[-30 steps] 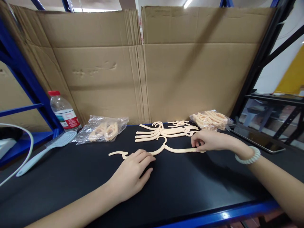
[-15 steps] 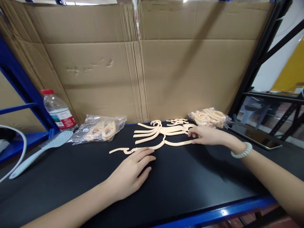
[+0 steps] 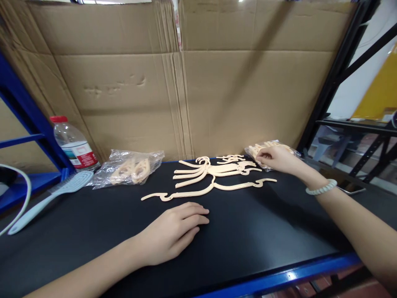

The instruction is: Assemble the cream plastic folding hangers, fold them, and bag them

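My left hand (image 3: 178,229) lies on the black table with its fingers stretched out, holding nothing. Just beyond its fingertips is a cream plastic folding hanger (image 3: 194,193), laid out flat with its two arms spread and a curved end piece at each tip. Behind it is a stack of cream hanger parts (image 3: 189,174), arms pointing left, with smaller curved pieces (image 3: 231,158) at the back. At the right, my right hand (image 3: 277,159) is over a clear bag of cream hanger pieces (image 3: 259,148). Its fingers are bent together at the bag's near left side; what they pinch is hidden.
Another clear bag of cream pieces (image 3: 132,170) lies at back left, near a red-capped bottle (image 3: 76,145) and a pale blue hairbrush (image 3: 58,194). A cardboard wall (image 3: 248,91) stands behind. A dark tablet-like device (image 3: 350,187) lies partly behind my right forearm.
My right hand has left the spread hanger's right end and moved right and back to the bag. My left hand has drawn slightly nearer, off the hanger's left arm.
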`<state>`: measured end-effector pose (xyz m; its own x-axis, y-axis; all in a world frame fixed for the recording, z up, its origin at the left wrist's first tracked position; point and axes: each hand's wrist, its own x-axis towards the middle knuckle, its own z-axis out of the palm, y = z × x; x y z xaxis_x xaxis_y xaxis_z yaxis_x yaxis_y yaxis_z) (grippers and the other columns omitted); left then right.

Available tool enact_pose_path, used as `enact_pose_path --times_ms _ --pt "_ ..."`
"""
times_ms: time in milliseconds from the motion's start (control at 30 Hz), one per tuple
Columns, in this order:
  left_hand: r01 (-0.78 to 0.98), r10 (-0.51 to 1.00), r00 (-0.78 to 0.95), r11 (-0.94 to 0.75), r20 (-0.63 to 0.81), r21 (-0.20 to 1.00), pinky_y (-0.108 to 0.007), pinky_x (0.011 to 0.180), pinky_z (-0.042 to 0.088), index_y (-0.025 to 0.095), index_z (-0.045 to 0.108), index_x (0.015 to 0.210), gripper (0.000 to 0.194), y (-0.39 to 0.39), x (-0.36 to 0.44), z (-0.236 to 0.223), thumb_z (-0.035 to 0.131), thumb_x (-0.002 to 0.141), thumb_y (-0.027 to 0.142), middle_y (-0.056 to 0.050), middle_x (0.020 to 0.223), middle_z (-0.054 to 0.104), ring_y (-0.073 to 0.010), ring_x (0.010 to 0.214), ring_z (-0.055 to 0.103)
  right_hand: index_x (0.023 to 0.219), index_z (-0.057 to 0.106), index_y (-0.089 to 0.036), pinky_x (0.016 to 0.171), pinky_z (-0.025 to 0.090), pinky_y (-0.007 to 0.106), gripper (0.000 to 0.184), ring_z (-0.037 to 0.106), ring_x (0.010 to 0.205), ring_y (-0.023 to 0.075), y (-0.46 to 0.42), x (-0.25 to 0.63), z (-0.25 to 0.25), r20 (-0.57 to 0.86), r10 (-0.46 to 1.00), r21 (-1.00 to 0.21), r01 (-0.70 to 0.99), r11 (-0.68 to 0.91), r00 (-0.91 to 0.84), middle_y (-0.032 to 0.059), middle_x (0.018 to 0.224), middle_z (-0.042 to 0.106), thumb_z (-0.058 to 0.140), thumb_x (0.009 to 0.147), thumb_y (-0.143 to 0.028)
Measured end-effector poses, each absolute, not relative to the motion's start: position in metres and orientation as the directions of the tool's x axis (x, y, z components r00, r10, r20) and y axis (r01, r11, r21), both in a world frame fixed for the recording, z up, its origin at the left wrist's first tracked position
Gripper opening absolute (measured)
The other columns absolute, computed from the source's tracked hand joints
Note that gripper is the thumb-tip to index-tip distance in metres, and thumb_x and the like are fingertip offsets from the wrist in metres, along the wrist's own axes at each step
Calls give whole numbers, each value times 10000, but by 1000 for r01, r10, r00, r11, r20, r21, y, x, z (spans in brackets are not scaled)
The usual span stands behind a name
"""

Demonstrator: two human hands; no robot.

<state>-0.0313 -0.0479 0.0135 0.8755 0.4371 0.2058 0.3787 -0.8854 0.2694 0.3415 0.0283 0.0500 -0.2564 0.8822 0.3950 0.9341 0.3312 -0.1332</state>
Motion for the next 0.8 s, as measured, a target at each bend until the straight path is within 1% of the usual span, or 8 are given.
enact_pose_path --times_ms 167,333,467,567,667,733,800 --pt "369 432 876 -886 215 280 -343 1023 445 214 581 1189 329 -47 -30 14 420 918 119 -74 1277 583 -207 1206 514 747 675 -182 582 416 259 200 612 633 165 40 340 43 440 874 -125 949 289 -208 31 708 697 485 802 -211" --pt "359 428 876 -886 223 292 -343 1020 441 209 586 1180 321 -48 -31 14 422 919 122 -81 1265 588 -205 1196 518 793 703 -171 621 437 248 192 637 680 165 63 328 40 399 891 -99 957 274 -215 49 781 723 512 794 -148" --pt "353 426 876 -886 226 300 -344 1018 439 209 584 1188 324 -48 -33 13 427 916 126 -85 1265 586 -207 1191 519 840 717 -166 656 454 248 167 658 738 175 89 319 40 306 924 -50 965 257 -231 66 837 732 556 808 -134" --pt "350 425 876 -886 227 306 -335 1025 429 202 584 1186 321 -48 -34 13 427 916 128 -86 1264 585 -200 1194 516 892 687 -156 730 493 286 123 652 798 171 109 313 41 222 945 -4 969 247 -240 65 889 708 574 872 -200" --pt "349 425 877 -885 226 310 -330 1026 428 202 584 1185 318 -49 -34 14 433 914 131 -84 1266 584 -197 1192 516 1017 629 -151 797 523 363 200 631 883 168 125 306 42 130 955 24 963 267 -268 59 1021 654 558 920 -311" --pt "350 426 876 -884 225 310 -331 1024 429 203 584 1183 318 -50 -35 15 437 911 130 -84 1263 586 -197 1185 520 1075 607 -160 820 525 381 232 619 936 179 132 300 43 77 952 29 955 295 -296 66 1096 625 552 925 -328" --pt "351 427 876 -884 224 310 -330 1025 426 205 583 1184 318 -50 -35 15 439 911 130 -82 1261 586 -195 1180 523 1096 603 -167 824 525 380 235 614 953 186 136 294 42 28 948 30 948 317 -318 71 1123 615 551 926 -320"
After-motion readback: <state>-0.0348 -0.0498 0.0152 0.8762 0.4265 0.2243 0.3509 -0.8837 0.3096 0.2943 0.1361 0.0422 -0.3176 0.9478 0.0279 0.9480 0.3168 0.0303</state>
